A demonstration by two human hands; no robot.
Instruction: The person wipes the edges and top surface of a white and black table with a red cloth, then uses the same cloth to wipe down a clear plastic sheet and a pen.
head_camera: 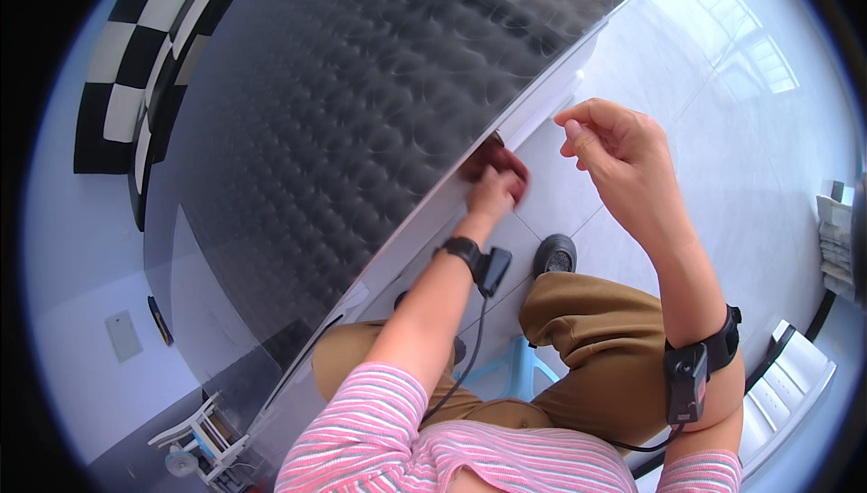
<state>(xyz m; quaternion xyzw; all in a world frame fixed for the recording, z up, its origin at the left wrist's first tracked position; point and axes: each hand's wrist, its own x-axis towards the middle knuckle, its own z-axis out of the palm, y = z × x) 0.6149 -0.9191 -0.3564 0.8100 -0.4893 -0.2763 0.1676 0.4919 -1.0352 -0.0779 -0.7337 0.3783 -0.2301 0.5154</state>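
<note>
My left hand is closed around a dark red cloth, beside the white side edge of a large surface with a dark, dimpled, quilted-looking pattern. Hand and cloth are blurred, and part of the cloth lies against or under that edge; I cannot tell which. To the right, my right hand hangs in the air above the pale tiled floor. Its fingers are curled in with the thumb against them, and I see nothing held there.
A blue plastic stool shows between my legs, near a dark clog. Black-and-white checked fabric borders the far left. A white slatted chair stands at right, below a stack. Cabled devices are strapped to both arms.
</note>
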